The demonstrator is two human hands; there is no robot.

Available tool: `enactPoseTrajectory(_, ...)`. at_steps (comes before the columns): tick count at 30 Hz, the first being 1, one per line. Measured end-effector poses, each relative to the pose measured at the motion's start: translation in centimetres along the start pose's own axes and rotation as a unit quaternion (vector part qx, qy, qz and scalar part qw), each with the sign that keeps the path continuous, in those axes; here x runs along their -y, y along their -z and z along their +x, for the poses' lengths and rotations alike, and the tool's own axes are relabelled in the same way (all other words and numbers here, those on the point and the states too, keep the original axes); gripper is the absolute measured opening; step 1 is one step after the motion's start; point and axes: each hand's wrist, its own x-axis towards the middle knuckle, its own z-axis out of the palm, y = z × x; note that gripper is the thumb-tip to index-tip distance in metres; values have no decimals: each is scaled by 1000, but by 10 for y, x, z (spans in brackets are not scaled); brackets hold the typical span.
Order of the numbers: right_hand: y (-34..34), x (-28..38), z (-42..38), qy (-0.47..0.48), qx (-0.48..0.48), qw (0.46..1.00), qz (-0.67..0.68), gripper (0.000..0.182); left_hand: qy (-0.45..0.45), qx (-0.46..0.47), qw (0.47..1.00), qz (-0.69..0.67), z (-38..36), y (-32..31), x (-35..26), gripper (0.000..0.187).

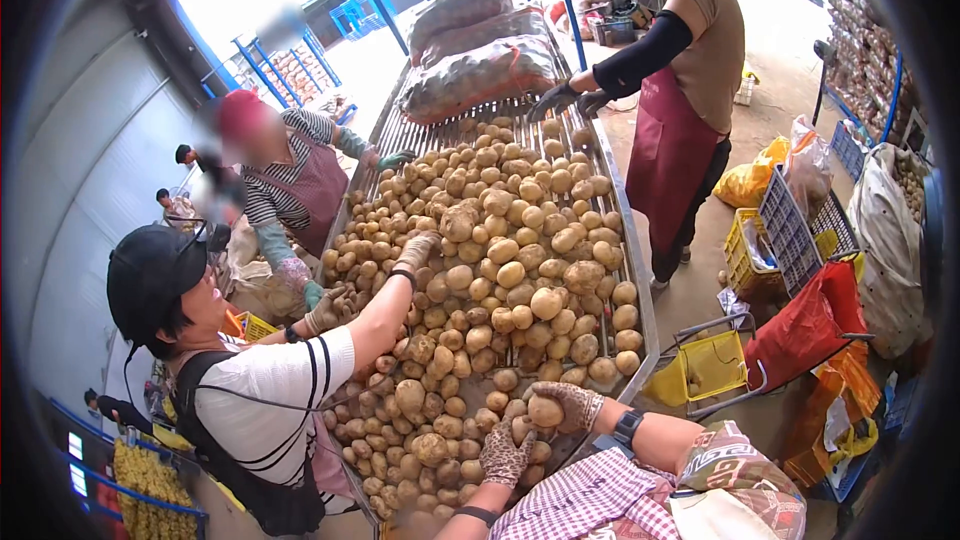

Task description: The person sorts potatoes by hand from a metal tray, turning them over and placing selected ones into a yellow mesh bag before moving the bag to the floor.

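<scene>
Many potatoes point(480, 240) lie heaped on a metal sorting table point(641, 312) with slatted rollers. At the near end, my right hand point(568, 406), in a leopard-print glove with a dark watch at the wrist, is closed round a potato point(545, 411). My left hand point(508, 455), gloved in the same print, is lower and to the left, its fingers curled at a potato point(521, 429) among the others. The two hands are close together but apart.
A co-worker in a black cap point(155, 275) reaches over the pile from the left. Beyond stands one in a red cap point(250, 120); another in a maroon apron point(665, 140) is at the right. Full sacks point(480, 70) lie at the far end. Crates point(750, 255) stand right.
</scene>
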Motion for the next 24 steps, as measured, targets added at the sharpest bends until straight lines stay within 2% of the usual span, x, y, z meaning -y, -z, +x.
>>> enactPoseTrajectory(1,11,-12,4,34,11,999,7,30,21,5,1000,-8,0,-7,7,68)
enactPoseTrajectory(2,13,-14,-2,-4,42,999,13,27,43,10,999,-18,-1,-13,11,71)
enactPoseTrajectory(4,20,-30,-3,78,126,985,-94,23,37,9,999,-14,2,-11,14,73)
enactPoseTrajectory(5,29,-37,2,110,122,968,-189,22,48,25,998,-12,4,-6,13,72)
enactPoseTrajectory(6,-19,-17,-46,228,77,870,-431,26,56,46,997,-7,6,-2,10,72)
enactPoseTrajectory(8,-50,36,-68,191,269,736,-591,91,127,-8,991,-43,4,20,-26,68)
enactPoseTrajectory(9,-31,29,-65,213,252,744,-581,91,142,-37,959,-243,11,3,4,62)
enactPoseTrajectory(10,-4,14,-52,297,226,736,-565,93,159,-60,886,-432,20,-10,35,56)
enactPoseTrajectory(11,12,-1,-44,377,199,722,-545,94,197,-2,764,-615,18,4,23,50)
enactPoseTrajectory(12,15,-13,-44,146,192,944,-225,93,237,72,702,-668,19,17,21,55)
enactPoseTrajectory(14,16,-8,-36,165,226,918,-282,97,227,142,622,-736,23,36,-29,59)
enactPoseTrajectory(15,-3,-1,-49,124,206,949,-206,82,230,149,639,-718,20,42,-55,59)
enactPoseTrajectory(16,-42,23,-77,-62,116,991,-1,56,233,160,646,-709,28,33,-54,59)
enactPoseTrajectory(18,-57,31,-90,-24,78,997,-10,47,143,-8,751,-644,48,8,-46,59)
enactPoseTrajectory(19,-49,37,-94,-17,74,997,-9,47,120,-20,765,-633,53,2,-51,59)
enactPoseTrajectory(20,-37,44,-96,100,75,985,-117,45,118,-13,764,-634,57,3,-69,59)
enactPoseTrajectory(21,-23,49,-97,210,72,949,-223,43,92,30,752,-652,60,8,-85,58)
enactPoseTrajectory(22,-9,50,-97,310,69,891,-323,41,70,71,737,-668,60,15,-106,58)
enactPoseTrajectory(23,1,46,-97,400,65,815,-414,39,84,80,701,-703,59,20,-128,56)
enactPoseTrajectory(24,5,36,-99,476,62,726,-493,38,56,107,694,-710,67,18,-135,54)
